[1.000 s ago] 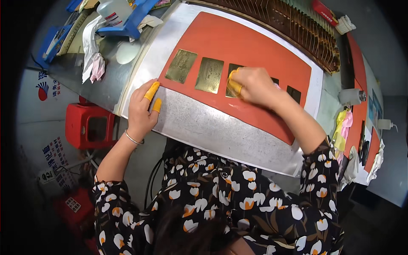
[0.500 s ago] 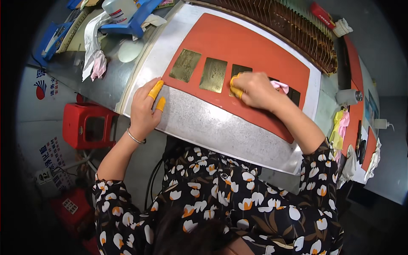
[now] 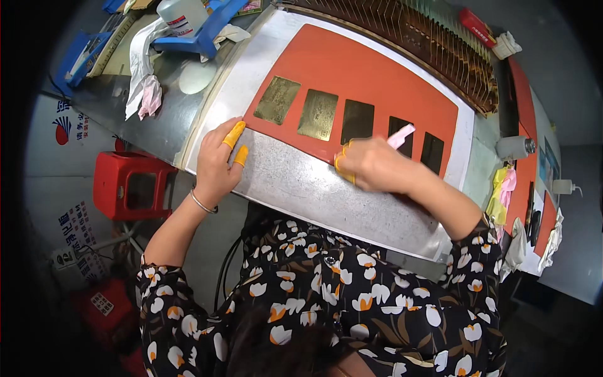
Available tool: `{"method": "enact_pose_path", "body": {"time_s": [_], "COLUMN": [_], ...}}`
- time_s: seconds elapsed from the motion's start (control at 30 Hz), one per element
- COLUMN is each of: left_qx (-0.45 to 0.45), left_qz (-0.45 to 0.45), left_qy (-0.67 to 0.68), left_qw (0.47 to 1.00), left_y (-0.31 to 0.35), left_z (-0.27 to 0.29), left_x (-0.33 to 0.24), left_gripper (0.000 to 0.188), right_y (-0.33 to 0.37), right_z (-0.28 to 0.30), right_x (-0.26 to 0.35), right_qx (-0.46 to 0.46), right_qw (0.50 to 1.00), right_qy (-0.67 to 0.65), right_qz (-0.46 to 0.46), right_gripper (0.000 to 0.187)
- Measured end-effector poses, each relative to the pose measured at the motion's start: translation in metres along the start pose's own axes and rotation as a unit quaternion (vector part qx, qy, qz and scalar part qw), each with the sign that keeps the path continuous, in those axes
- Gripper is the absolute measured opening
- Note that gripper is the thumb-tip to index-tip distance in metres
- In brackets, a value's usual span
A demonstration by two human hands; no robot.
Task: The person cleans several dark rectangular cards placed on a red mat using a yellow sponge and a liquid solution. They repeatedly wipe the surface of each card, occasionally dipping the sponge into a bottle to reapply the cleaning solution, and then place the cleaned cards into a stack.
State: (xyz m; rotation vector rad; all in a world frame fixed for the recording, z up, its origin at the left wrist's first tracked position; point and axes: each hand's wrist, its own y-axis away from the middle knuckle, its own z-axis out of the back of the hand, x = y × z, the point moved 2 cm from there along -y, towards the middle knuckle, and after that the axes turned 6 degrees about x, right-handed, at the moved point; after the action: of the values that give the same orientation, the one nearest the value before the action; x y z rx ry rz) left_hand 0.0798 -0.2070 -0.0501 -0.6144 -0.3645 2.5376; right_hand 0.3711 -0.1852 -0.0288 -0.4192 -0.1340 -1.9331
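A red-orange mat (image 3: 352, 60) carries a row of thin rectangular metal plates. On the left are a brass-coloured plate (image 3: 277, 100) and a second brass one (image 3: 317, 115). Further right come a dark plate (image 3: 358, 118) and two more dark ones, the last being the rightmost plate (image 3: 432, 152). My left hand (image 3: 218, 154), with yellow finger cots, lies at the mat's near left corner, fingers stretched out. My right hand (image 3: 377, 164), also in yellow cots, is curled at the mat's near edge, below the middle plate. From its fist sticks a pink cloth (image 3: 402, 136); the fingertips are partly hidden.
A rack of upright brown plates (image 3: 402, 38) stands along the back. At the left are a blue holder (image 3: 204, 41) with a white bottle and a crumpled pink-and-white cloth (image 3: 149, 97). A grey bottle (image 3: 515, 146) and cloths lie right. A red stool (image 3: 132, 185) stands below left.
My right hand has moved toward me, off the middle plate to the mat's near edge, with the pink cloth. The middle plate now shows whole. My left hand has stayed at the corner.
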Motion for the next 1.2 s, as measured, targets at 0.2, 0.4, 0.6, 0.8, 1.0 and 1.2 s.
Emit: {"method": "enact_pose_path", "body": {"time_s": [0.2,0.4,0.6,0.8,1.0,1.2], "left_qx": [-0.027,0.108,0.213,0.251,0.223,0.13], "left_qz": [0.022,-0.111,-0.154,-0.132,-0.044,-0.103], "left_qy": [0.0,0.037,-0.018,0.119,0.133,0.081], "left_qw": [0.999,0.987,0.965,0.952,0.965,0.983], "left_y": [-0.021,-0.098,-0.131,-0.144,-0.131,-0.138], "left_z": [0.007,-0.037,-0.064,-0.05,-0.028,-0.036], "left_x": [-0.013,-0.075,-0.077,-0.043,-0.013,-0.041], "left_gripper": [0.054,0.078,0.083,0.063,0.045,0.058], "right_y": [0.062,0.091,0.075,0.026,-0.015,0.025], "right_z": [0.038,0.043,0.036,0.009,-0.004,-0.013], "right_x": [0.039,0.023,0.017,-0.002,-0.033,0.036], "right_qx": [-0.029,-0.125,-0.101,-0.144,-0.119,-0.023], "right_qw": [0.986,0.922,0.897,0.951,0.951,0.983], "right_qy": [-0.033,-0.109,-0.143,-0.083,0.046,-0.011], "right_qz": [-0.158,-0.351,-0.407,-0.262,-0.28,-0.184], "right_gripper": [0.008,0.011,0.022,0.018,0.01,0.009]}}
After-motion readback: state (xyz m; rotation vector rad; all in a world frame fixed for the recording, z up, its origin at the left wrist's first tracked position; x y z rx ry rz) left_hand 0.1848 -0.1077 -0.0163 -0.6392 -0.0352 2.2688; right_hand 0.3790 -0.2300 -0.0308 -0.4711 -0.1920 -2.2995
